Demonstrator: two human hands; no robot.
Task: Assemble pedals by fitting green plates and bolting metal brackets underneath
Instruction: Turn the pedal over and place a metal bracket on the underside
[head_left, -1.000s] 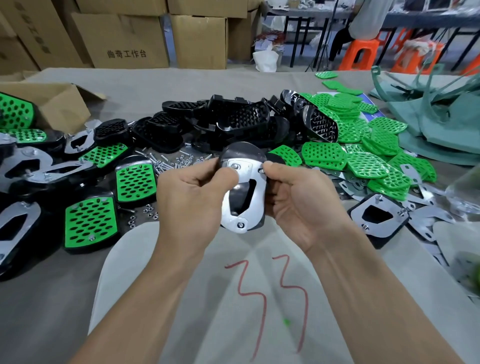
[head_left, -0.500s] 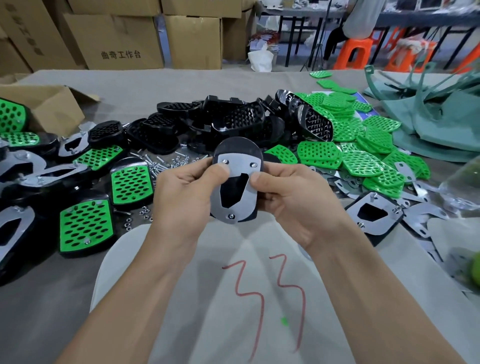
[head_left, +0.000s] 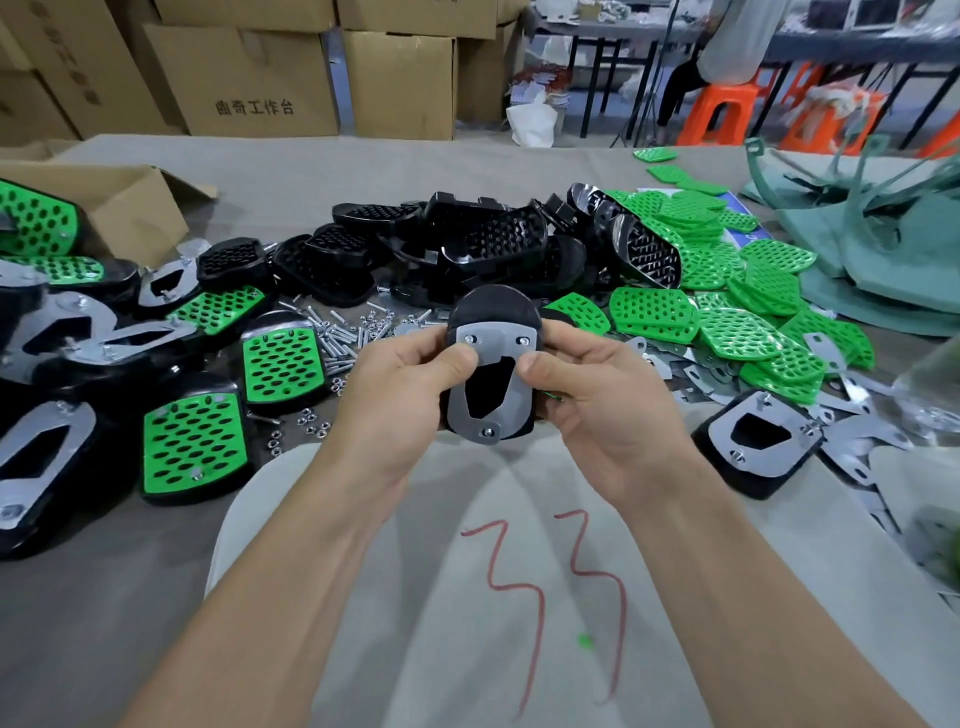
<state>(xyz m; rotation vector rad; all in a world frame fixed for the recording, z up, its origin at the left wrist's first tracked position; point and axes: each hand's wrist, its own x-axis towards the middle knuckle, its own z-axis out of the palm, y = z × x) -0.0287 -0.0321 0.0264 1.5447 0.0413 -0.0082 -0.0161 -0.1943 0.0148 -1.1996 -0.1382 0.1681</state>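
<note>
I hold a black pedal (head_left: 493, 306) above the table with its underside toward me. A grey metal bracket (head_left: 511, 400) lies on that underside, with three bolt ends showing through it. My left hand (head_left: 400, 400) grips the pedal's left edge, thumb pressed on the bracket by the upper left bolt. My right hand (head_left: 597, 400) grips the right edge, thumb on the bracket's right arm. A sliver of green plate shows under the right side.
Black pedal shells (head_left: 483, 244) are piled behind my hands. Loose green plates (head_left: 727, 312) and brackets (head_left: 691, 369) spread right. Bolts and nuts (head_left: 343, 332) lie left of centre. Assembled pedals (head_left: 192, 441) lie left, one pedal (head_left: 758, 441) at right. Cardboard box (head_left: 119, 208) far left.
The pedal has tilted so the bracket faces me flatter and no longer glints. My right thumb has slid from the top right bolt down onto the bracket's right arm.
</note>
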